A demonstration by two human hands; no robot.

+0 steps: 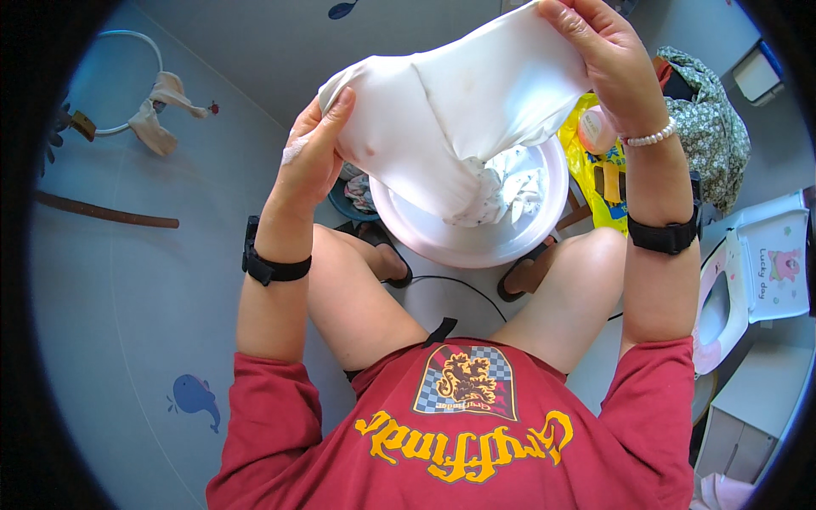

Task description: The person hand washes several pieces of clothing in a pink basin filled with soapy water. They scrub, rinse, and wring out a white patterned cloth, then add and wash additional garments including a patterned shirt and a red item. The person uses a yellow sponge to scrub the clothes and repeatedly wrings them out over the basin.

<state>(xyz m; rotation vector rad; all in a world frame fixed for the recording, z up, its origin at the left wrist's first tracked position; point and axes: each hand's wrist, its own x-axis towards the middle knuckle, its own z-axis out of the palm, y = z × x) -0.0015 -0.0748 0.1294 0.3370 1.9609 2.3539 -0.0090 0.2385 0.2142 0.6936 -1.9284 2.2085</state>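
A wet white cloth (440, 102), perhaps a garment, is stretched between my two hands above a pale plastic basin (446, 248). My left hand (315, 143) grips its left end, and white suds cling to the back of that hand. The upper right corner is pinched in my right hand (612, 54), which is raised higher than the left. A few faint stains mark the fabric. Its bunched lower part hangs down into the basin, where a white cloth with small dark specks (526, 185) lies; where one cloth ends and the other starts is hard to tell.
Behind the basin's left side is a blue tub (341, 203) of clothes. To the right are a yellow plastic bag (577, 153), a pink-white container (596, 131), a green floral cloth (711, 134) and a toilet seat (717, 319). A black cable (459, 280) crosses the floor between my feet.
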